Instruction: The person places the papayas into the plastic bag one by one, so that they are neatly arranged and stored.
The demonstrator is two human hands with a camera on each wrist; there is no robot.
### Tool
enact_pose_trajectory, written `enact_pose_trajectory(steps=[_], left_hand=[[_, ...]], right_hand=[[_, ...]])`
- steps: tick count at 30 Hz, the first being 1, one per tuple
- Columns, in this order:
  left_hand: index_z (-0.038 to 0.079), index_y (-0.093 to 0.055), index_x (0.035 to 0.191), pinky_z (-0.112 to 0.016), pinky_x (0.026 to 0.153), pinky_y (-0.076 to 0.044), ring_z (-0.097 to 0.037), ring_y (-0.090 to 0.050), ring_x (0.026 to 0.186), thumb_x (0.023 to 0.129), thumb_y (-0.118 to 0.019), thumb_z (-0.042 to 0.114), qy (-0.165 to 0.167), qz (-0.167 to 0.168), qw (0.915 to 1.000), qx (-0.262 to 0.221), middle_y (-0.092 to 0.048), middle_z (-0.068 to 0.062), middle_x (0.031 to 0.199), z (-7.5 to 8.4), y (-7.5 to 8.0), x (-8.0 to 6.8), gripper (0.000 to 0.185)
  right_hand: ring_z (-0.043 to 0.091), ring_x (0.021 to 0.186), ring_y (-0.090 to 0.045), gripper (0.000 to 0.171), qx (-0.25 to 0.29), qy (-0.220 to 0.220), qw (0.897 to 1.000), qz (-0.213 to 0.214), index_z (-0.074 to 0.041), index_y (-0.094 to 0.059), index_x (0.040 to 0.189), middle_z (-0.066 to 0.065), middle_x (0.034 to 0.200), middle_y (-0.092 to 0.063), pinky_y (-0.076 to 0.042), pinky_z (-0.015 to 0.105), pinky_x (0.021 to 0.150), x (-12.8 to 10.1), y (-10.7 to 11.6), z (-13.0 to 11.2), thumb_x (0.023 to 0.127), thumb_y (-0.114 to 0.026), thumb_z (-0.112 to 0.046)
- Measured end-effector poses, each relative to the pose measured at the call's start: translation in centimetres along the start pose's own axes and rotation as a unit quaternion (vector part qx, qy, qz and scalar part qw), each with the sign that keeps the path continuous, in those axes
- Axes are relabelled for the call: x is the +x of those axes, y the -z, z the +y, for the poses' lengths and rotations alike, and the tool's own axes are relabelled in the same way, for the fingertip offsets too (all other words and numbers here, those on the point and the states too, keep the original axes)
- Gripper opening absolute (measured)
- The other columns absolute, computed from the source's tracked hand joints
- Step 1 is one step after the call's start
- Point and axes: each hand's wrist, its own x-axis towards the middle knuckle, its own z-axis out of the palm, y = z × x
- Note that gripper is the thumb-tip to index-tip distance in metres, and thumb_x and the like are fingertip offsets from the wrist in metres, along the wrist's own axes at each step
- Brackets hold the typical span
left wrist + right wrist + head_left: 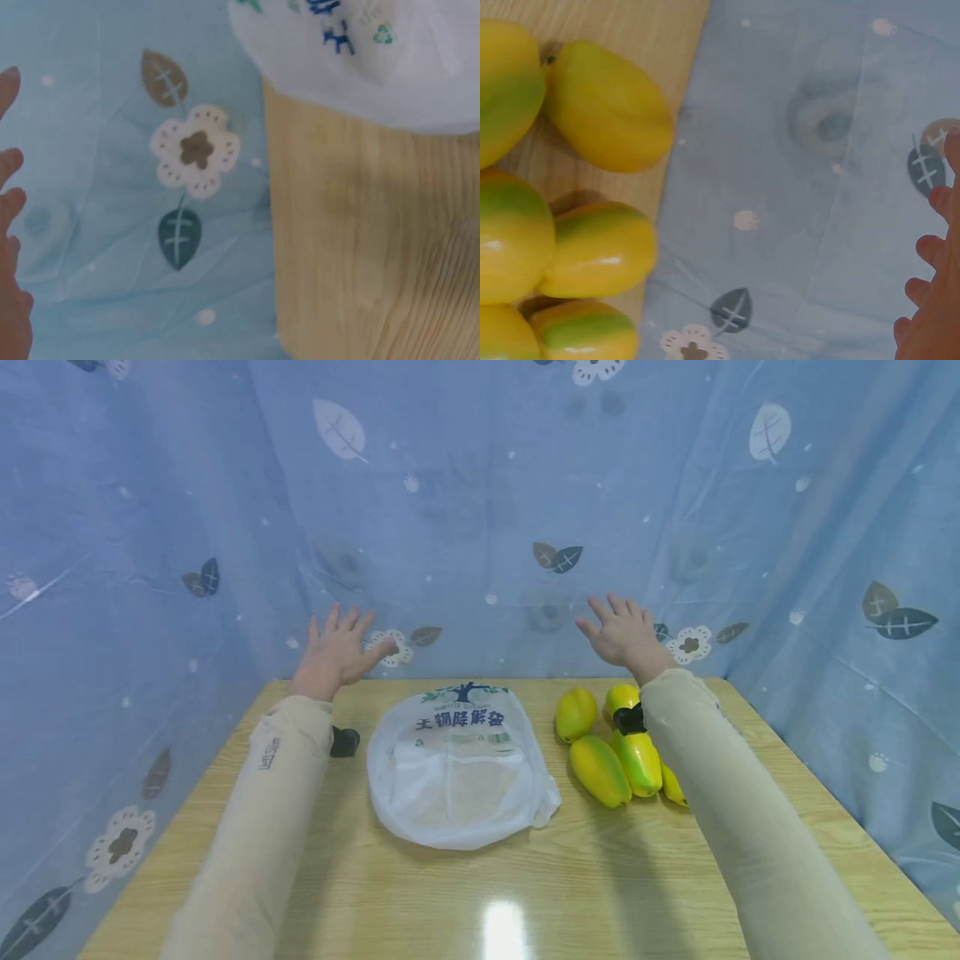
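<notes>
Partly, the right sleeve (720, 760) hides the mangoes (600, 768) behind it

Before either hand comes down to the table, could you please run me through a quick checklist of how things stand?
1. Left hand free: ok, fingers spread, holding nothing.
2. Right hand free: ok, open and raised above the table's far edge.
3. White bag reachable: ok, lying between the arms on the wooden table.
4. Bag mouth open: cannot tell.
5. Yellow-green fruits together: ok, clustered right of the bag, partly hidden by the right sleeve.
6. Fruits apart from bag: ok, a gap shows.
</notes>
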Motion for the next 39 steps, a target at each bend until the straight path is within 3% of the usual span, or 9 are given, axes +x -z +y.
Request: enact_pose_trajectory(steps=[5,11,19,23,28,31,35,39], left_hand=[[0.008,-0.013,0.153,-0.061,0.107,0.012,-0.041,0.010,0.140,0.097,-0.029,0.058,-0.006,-0.004,1.0000,-0.005,-0.001,-0.019,0.157,0.0,-0.7,0.0,0.077],[0.013,-0.020,0.153,-0.063,0.108,0.005,-0.043,0.010,0.140,0.096,-0.036,0.057,-0.027,0.016,0.9992,-0.026,-0.002,-0.018,0.158,0.0,-0.7,0.1,0.074],[0.016,-0.028,0.151,-0.067,0.106,-0.011,-0.046,-0.005,0.140,0.096,-0.046,0.052,-0.060,0.036,0.9908,-0.116,-0.002,-0.017,0.158,0.2,-1.4,0.0,0.068],[0.011,-0.038,0.146,-0.067,0.105,-0.017,-0.045,-0.015,0.138,0.097,-0.050,0.040,-0.082,0.060,0.9808,-0.166,-0.012,-0.019,0.156,-0.2,-2.2,-0.6,0.058],[0.007,-0.045,0.141,-0.067,0.105,-0.015,-0.045,-0.019,0.137,0.097,-0.055,0.027,-0.100,0.076,0.9667,-0.223,-0.023,-0.023,0.152,-0.5,-3.5,-1.3,0.050],[0.007,-0.045,0.142,-0.067,0.105,-0.015,-0.043,-0.018,0.138,0.096,-0.055,0.026,-0.097,0.068,0.9595,-0.255,-0.023,-0.021,0.153,-0.5,-4.5,-1.8,0.050],[0.004,-0.047,0.139,-0.066,0.105,-0.017,-0.043,-0.021,0.137,0.097,-0.054,0.024,-0.093,0.067,0.9513,-0.286,-0.025,-0.022,0.151,-0.6,-6.0,-2.7,0.046],[0.002,-0.053,0.134,-0.065,0.105,-0.019,-0.045,-0.024,0.135,0.095,-0.055,0.014,-0.100,0.074,0.9485,-0.292,-0.029,-0.025,0.148,-0.9,-7.6,-3.4,0.040]], right_hand=[[0.047,0.139,0.001,0.064,0.010,0.002,1.000,0.002,-0.006,-0.011,0.153,0.025,0.155,-0.001,0.002,0.060,0.110,0.3,-0.7,0.3,0.103,-0.020,-0.045],[0.046,0.138,-0.013,0.062,0.083,0.018,0.994,0.074,-0.003,-0.016,0.151,0.027,0.153,-0.014,-0.011,0.061,0.109,0.0,-0.7,1.2,0.103,-0.028,-0.040],[0.043,0.137,-0.020,0.061,0.226,0.038,0.963,0.139,-0.003,-0.019,0.151,0.026,0.151,-0.022,-0.019,0.058,0.109,-1.0,-1.2,2.3,0.103,-0.033,-0.038],[0.045,0.133,-0.027,0.060,0.278,0.047,0.947,0.156,-0.007,-0.022,0.151,0.027,0.147,-0.028,-0.026,0.061,0.104,-1.9,-1.2,2.5,0.102,-0.034,-0.041],[0.043,0.130,-0.033,0.061,0.332,0.044,0.929,0.159,-0.013,-0.023,0.151,0.023,0.148,-0.029,-0.032,0.059,0.102,-3.1,-1.2,3.1,0.101,-0.034,-0.044],[0.039,0.125,-0.040,0.059,0.360,0.039,0.917,0.166,-0.013,-0.024,0.151,0.022,0.146,-0.032,-0.039,0.053,0.100,-3.7,-1.5,3.6,0.101,-0.034,-0.044],[0.027,0.112,-0.050,0.058,0.388,0.041,0.906,0.164,-0.011,-0.026,0.150,0.021,0.142,-0.038,-0.050,0.033,0.090,-4.5,-2.2,4.2,0.101,-0.036,-0.041],[0.015,0.102,-0.052,0.058,0.416,0.049,0.894,0.158,-0.009,-0.026,0.149,0.023,0.140,-0.039,-0.051,0.017,0.078,-5.4,-3.1,4.8,0.102,-0.035,-0.041]])
